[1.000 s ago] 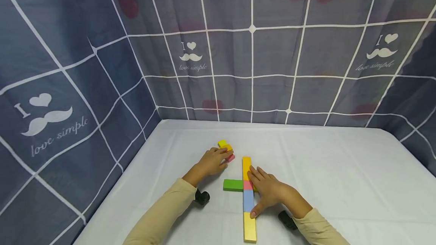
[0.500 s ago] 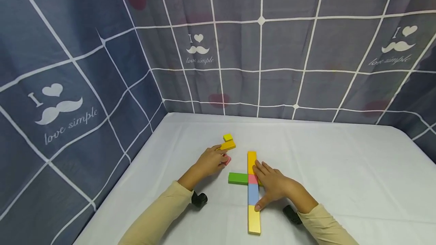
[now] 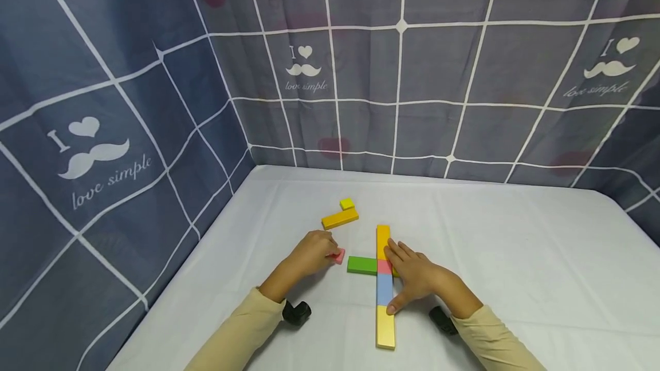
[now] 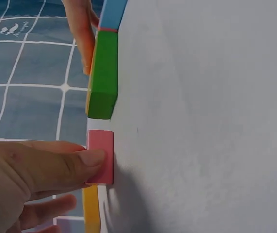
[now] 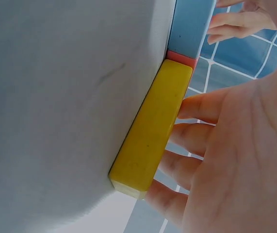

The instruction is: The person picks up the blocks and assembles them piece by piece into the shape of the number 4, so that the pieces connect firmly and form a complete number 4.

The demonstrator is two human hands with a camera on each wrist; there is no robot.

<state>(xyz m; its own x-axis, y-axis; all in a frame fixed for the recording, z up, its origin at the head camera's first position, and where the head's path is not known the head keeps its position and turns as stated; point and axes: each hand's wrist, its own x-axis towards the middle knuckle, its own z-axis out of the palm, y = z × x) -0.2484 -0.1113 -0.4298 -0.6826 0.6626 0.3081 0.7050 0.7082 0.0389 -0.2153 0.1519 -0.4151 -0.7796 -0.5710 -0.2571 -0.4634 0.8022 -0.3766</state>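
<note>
My left hand (image 3: 311,255) pinches a small pink block (image 4: 107,162) between thumb and fingers, just left of the green block (image 3: 362,265). That green block forms the left arm of a flat cross of blocks. A second pink block (image 3: 384,267) sits at the centre, with an orange-yellow block (image 3: 382,241) above it. Below the centre come a blue block (image 3: 384,289) and a pale yellow block (image 3: 385,330). My right hand (image 3: 419,276) lies over the cross's right side, fingers extended and thumb spread. Beneath it, a yellow block (image 5: 150,128) is mostly hidden in the head view.
Farther back on the white table (image 3: 515,256) lie an orange-yellow block (image 3: 340,218) and a small bright yellow block (image 3: 347,204), end to corner. A dark checked curtain (image 3: 356,67) surrounds the table's back and sides. Black wrist devices (image 3: 297,314) show under both forearms.
My left hand has drawn the pink block away from the loose orange-yellow block, nearer to the green one. My right hand stays over the cross. The head view has shifted slightly.
</note>
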